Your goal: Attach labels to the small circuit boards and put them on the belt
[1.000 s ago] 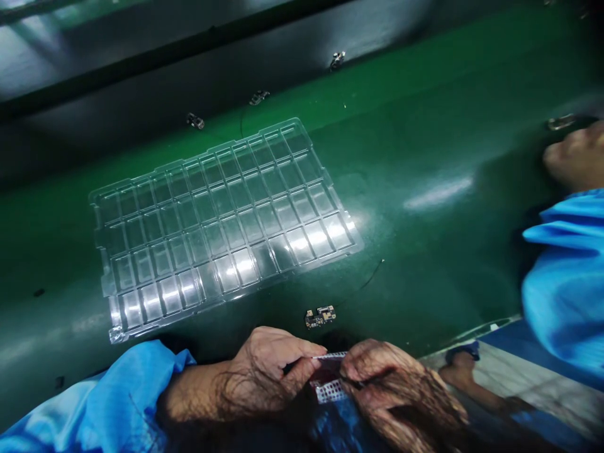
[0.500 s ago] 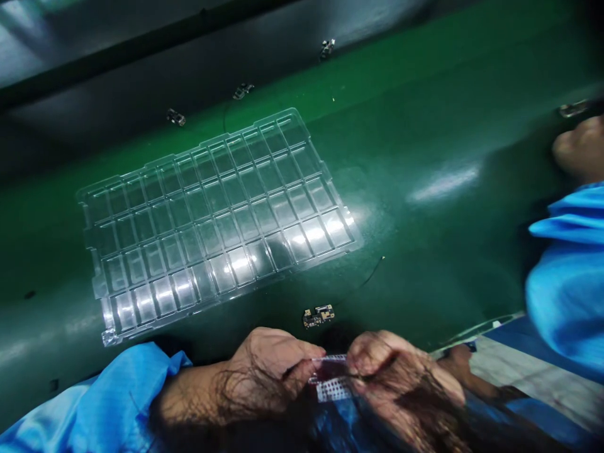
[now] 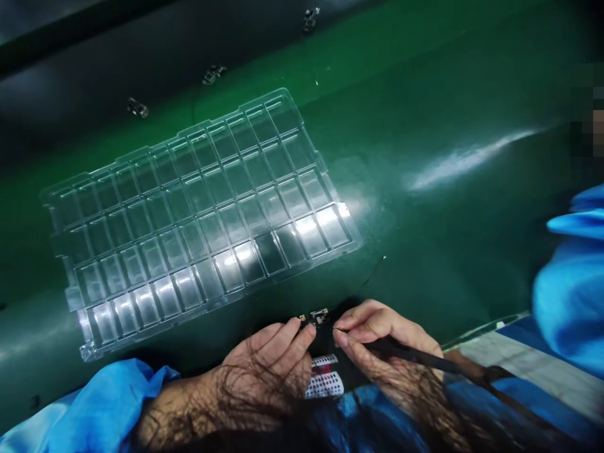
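A small circuit board (image 3: 317, 316) lies on the green belt (image 3: 425, 113) near its front edge. My left hand (image 3: 264, 371) reaches forward, its fingertips closed against the board's left end. My right hand (image 3: 377, 343) grips a dark, thin tweezer-like tool (image 3: 415, 356), and its fingertips meet the board's right side. A white perforated strip (image 3: 324, 382) lies below, between my two hands. Blue sleeves cover both my forearms.
A clear plastic tray (image 3: 198, 207) with several empty pockets lies on the belt behind my hands. Three small parts (image 3: 213, 73) sit along the belt's far edge. A thin black wire (image 3: 375, 269) lies right of the tray. Another person's blue sleeve (image 3: 570, 296) is at the right.
Both hands left the white strip and moved forward to the small circuit board. The dark tool now shows in my right hand. The other person's hand at the right is out of view.
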The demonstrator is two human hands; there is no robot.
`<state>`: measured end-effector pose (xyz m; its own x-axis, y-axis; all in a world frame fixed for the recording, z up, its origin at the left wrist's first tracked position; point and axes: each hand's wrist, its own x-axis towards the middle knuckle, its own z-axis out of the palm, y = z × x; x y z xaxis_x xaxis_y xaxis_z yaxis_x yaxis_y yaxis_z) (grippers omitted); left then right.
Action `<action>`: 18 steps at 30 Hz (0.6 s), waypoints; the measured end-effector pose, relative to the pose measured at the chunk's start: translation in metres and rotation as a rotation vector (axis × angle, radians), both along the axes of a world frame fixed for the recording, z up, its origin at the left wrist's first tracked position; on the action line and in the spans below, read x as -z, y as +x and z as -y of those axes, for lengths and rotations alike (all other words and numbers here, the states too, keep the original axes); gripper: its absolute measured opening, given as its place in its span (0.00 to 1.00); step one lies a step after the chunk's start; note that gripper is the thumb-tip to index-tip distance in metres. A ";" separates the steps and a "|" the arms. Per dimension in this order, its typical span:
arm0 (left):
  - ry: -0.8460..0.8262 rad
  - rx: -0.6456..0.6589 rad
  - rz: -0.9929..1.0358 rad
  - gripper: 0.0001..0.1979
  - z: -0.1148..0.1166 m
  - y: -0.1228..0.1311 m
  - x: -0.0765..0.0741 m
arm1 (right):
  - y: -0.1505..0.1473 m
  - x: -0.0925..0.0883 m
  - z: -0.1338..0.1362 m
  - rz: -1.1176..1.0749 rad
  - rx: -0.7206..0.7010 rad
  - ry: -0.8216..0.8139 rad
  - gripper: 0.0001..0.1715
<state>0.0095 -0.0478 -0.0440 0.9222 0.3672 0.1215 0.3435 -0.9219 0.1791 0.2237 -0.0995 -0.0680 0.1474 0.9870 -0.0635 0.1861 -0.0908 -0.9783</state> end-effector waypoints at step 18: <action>-0.062 0.031 0.041 0.14 -0.006 0.003 -0.005 | 0.000 -0.004 0.001 0.124 -0.060 0.059 0.12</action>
<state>0.0128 -0.0418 -0.0392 0.9278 0.3468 0.1376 0.3064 -0.9187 0.2494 0.2236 -0.1004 -0.0641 0.0912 0.9958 0.0096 0.3088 -0.0191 -0.9509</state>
